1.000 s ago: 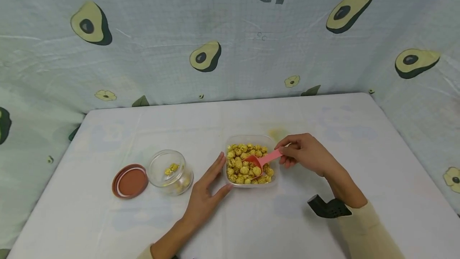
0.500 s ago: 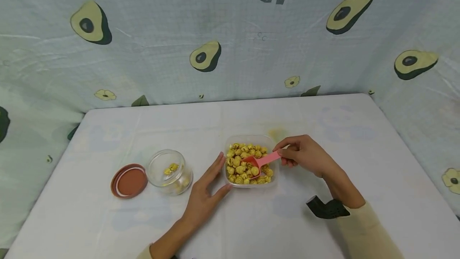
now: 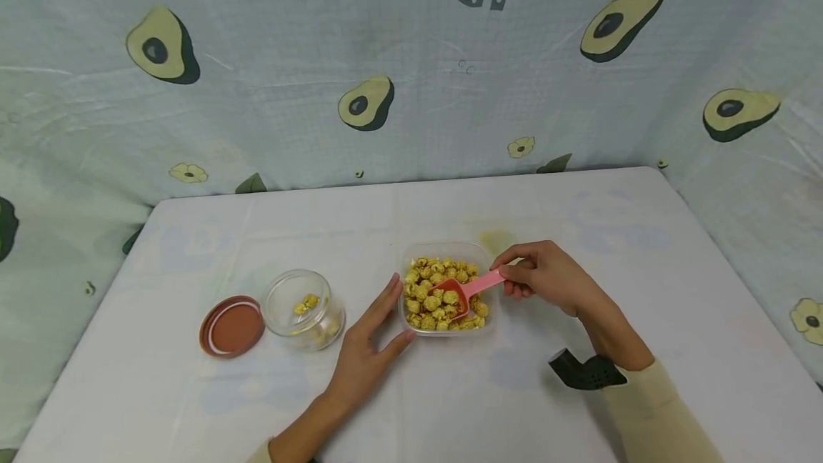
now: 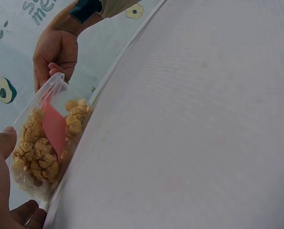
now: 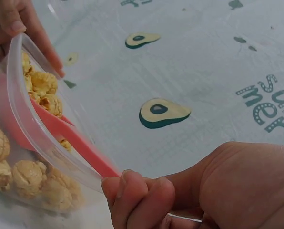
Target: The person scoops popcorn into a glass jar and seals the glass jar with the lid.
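Observation:
A clear plastic container (image 3: 411,331) full of yellow popcorn (image 3: 429,274) stands mid-table. My right hand (image 3: 546,274) pinches the handle of a pink scoop (image 3: 482,281), whose bowl lies down among the popcorn with several pieces in it. In the right wrist view the scoop (image 5: 80,140) crosses the container's rim. At the container's left side my left hand (image 3: 366,356) rests with fingers spread, fingertips along the wall and thumb at the near corner. The left wrist view shows the scoop's pink bowl (image 4: 55,126) through the clear wall.
Left of my left hand is a clear round jar (image 3: 273,316) with a few popcorn pieces inside. Beside the jar lies a reddish-brown lid (image 3: 231,327). A white cloth covers the table (image 3: 450,406); an avocado-print curtain (image 3: 257,120) hangs behind it.
The scoop's bowl has tipped up slightly and more popcorn now sits in it. My left hand keeps its place at the container; jar and lid are unmoved.

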`<action>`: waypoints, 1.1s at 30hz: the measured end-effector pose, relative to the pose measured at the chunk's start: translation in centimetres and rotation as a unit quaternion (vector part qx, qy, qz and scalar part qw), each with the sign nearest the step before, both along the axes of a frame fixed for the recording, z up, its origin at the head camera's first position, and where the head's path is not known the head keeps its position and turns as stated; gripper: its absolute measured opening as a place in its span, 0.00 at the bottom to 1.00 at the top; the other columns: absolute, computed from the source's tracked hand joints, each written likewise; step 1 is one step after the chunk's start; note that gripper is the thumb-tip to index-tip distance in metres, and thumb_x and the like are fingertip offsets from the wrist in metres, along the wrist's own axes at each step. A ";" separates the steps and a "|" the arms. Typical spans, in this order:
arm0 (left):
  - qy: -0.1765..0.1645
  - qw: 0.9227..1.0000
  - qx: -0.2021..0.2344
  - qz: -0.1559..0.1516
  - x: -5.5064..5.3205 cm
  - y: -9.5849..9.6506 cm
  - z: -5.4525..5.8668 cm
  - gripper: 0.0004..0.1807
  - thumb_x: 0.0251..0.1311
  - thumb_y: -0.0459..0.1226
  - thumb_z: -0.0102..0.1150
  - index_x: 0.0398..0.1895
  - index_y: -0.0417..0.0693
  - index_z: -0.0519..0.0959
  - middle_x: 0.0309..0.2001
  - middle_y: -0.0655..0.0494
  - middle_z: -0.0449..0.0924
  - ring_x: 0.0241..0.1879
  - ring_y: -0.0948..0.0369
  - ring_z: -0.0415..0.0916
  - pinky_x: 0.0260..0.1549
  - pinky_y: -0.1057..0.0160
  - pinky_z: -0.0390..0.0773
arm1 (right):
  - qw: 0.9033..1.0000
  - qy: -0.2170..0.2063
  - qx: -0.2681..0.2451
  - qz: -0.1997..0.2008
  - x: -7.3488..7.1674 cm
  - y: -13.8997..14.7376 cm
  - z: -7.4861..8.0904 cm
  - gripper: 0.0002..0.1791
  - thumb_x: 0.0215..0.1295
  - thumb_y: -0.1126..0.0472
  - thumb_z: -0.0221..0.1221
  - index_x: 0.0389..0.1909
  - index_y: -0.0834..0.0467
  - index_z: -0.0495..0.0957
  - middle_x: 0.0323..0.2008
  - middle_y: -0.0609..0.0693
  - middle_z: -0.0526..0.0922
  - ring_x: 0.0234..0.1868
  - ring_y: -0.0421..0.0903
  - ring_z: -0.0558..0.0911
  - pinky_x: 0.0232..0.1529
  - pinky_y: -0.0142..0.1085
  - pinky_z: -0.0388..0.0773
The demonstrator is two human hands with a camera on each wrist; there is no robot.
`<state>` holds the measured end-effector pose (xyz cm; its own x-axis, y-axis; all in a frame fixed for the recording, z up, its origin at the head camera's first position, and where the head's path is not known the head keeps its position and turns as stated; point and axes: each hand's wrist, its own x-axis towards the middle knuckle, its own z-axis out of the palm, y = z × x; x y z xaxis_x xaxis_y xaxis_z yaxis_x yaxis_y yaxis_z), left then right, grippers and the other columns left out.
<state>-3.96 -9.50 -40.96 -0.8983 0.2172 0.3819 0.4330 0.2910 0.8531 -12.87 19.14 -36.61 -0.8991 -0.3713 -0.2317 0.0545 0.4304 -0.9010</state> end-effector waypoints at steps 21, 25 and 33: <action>0.001 1.000 -0.004 0.000 0.2 0.1 -0.2 0.34 0.54 0.26 0.65 0.66 0.33 0.65 0.69 0.39 0.59 0.68 0.46 0.57 0.64 0.70 0.57 | 0.998 -0.039 -0.024 -0.054 0.1 0.2 -0.2 0.13 0.69 0.67 0.55 0.49 0.71 0.76 0.26 0.56 0.83 0.25 0.44 0.80 0.34 0.38 0.84; 0.000 1.000 -0.006 0.001 0.2 0.1 -0.2 0.34 0.54 0.26 0.65 0.66 0.33 0.65 0.69 0.40 0.59 0.68 0.47 0.57 0.64 0.70 0.57 | 0.997 -0.023 -0.027 -0.069 0.2 0.0 -0.1 0.14 0.68 0.66 0.56 0.49 0.71 0.76 0.26 0.56 0.84 0.25 0.44 0.82 0.35 0.39 0.85; 0.001 1.000 -0.004 -0.002 0.0 0.1 -0.2 0.34 0.54 0.26 0.64 0.66 0.33 0.65 0.69 0.39 0.58 0.68 0.46 0.56 0.65 0.70 0.56 | 0.996 -0.032 -0.030 -0.080 0.0 -0.1 -0.3 0.14 0.69 0.65 0.56 0.49 0.70 0.76 0.29 0.62 0.84 0.25 0.46 0.82 0.36 0.39 0.85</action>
<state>-3.91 -9.39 -41.19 -0.8970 0.2237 0.3812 0.4352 0.2967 0.8500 -12.86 19.00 -36.96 -0.9323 -0.2387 -0.2719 0.1762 0.3568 -0.9174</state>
